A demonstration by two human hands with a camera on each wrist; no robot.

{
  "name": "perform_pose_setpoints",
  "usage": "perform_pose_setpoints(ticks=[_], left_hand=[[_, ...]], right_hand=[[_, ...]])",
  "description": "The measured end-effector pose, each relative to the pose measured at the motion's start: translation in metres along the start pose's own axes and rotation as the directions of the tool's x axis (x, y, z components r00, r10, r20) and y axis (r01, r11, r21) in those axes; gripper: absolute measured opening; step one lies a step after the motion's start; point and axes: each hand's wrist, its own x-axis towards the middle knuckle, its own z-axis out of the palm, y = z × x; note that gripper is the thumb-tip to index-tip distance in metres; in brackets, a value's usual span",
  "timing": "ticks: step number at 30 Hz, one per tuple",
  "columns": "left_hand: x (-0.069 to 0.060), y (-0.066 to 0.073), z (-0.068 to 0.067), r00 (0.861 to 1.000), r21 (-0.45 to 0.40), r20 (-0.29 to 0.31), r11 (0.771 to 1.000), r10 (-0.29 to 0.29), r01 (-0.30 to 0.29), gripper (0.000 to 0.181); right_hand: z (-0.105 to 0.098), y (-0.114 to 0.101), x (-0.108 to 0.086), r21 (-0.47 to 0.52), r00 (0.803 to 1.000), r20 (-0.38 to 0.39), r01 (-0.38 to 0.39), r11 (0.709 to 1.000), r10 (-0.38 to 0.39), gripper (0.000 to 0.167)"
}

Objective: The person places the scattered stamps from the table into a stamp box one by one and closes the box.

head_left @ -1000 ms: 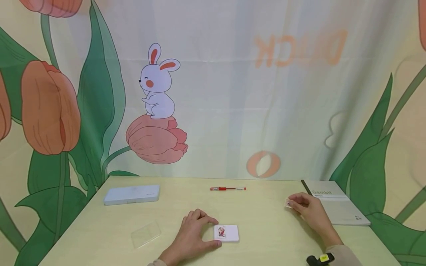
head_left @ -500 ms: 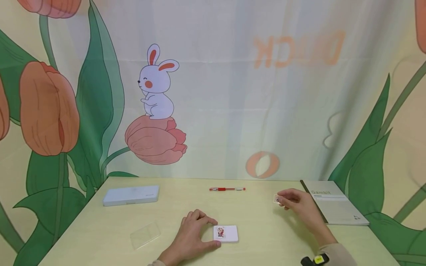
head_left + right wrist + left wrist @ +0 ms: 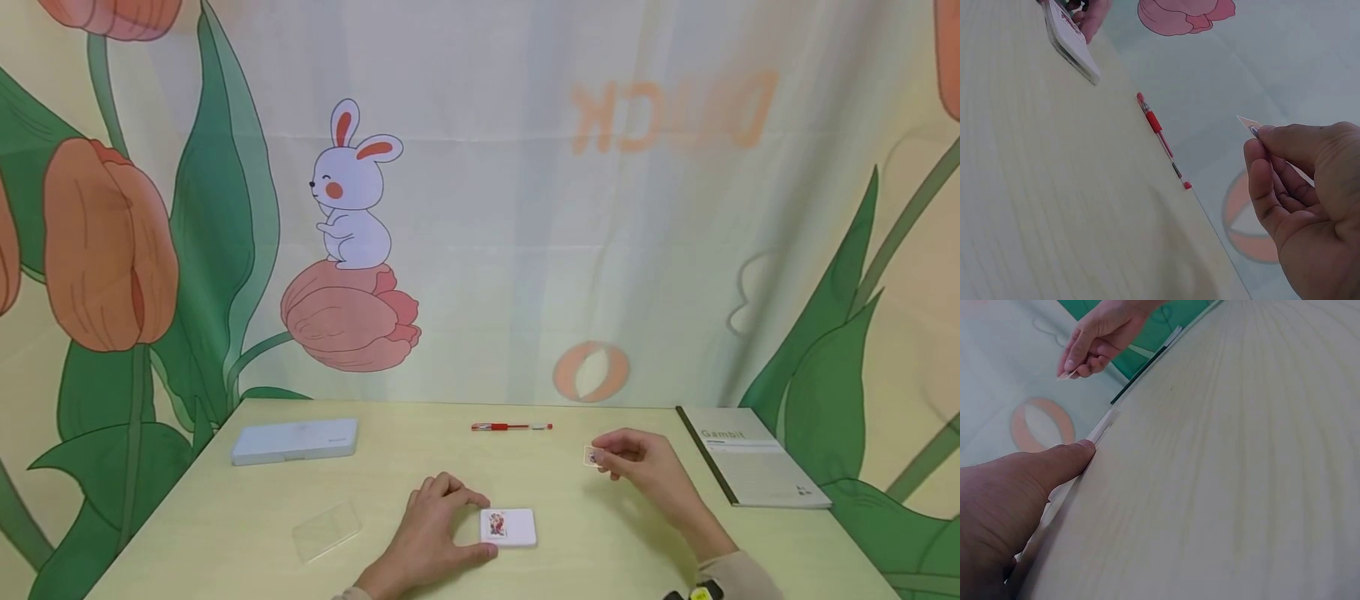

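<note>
A small white box (image 3: pixel 522 527) with a red figure picture on its left part lies on the table; the left hand (image 3: pixel 429 533) grips its left end between thumb and fingers. In the left wrist view the left thumb (image 3: pixel 1066 464) presses on the box's edge. Above the table, right of the box, the right hand (image 3: pixel 651 468) pinches a small square sticker or card (image 3: pixel 590 456) between thumb and index finger. That same piece (image 3: pixel 1249 123) shows a small dark mark at the fingertips in the right wrist view.
A clear plastic lid (image 3: pixel 327 531) lies left of the left hand. Behind it is a pale blue case (image 3: pixel 295 441). A red pen (image 3: pixel 512 427) lies near the table's back edge, and a notebook (image 3: pixel 765 467) sits at the right.
The right hand has moved left, toward the white box, with the small piece still pinched. The left hand stays in place on the box.
</note>
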Motion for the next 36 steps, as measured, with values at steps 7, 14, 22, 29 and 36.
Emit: perform_pose_setpoints(ticks=[7,14,22,29,36], left_hand=[[-0.001,0.000,-0.001,1.000,-0.004,0.003,1.000,-0.001,0.001,0.060],[0.000,0.000,0.001,1.000,0.006,0.001,1.000,0.001,-0.001,0.060],[0.001,0.000,0.000,1.000,0.003,0.014,1.000,-0.014,0.014,0.060],[0.000,0.000,-0.001,1.000,-0.003,0.016,1.000,-0.004,0.004,0.060],[0.001,-0.002,0.000,1.000,-0.013,0.007,1.000,0.013,-0.013,0.060]], right_hand=[[0.024,-0.005,-0.001,0.014,0.996,0.089,0.001,1.000,-0.002,0.022],[0.048,-0.006,-0.004,0.021,0.982,0.185,0.032,0.999,-0.036,0.019],[0.076,-0.006,-0.010,-0.005,0.968,0.252,0.022,1.000,-0.020,0.013],[0.092,-0.003,-0.014,-0.083,0.964,0.268,0.022,0.996,0.001,0.009],[0.098,-0.004,-0.016,-0.112,0.962,0.272,0.014,0.994,0.017,0.007]])
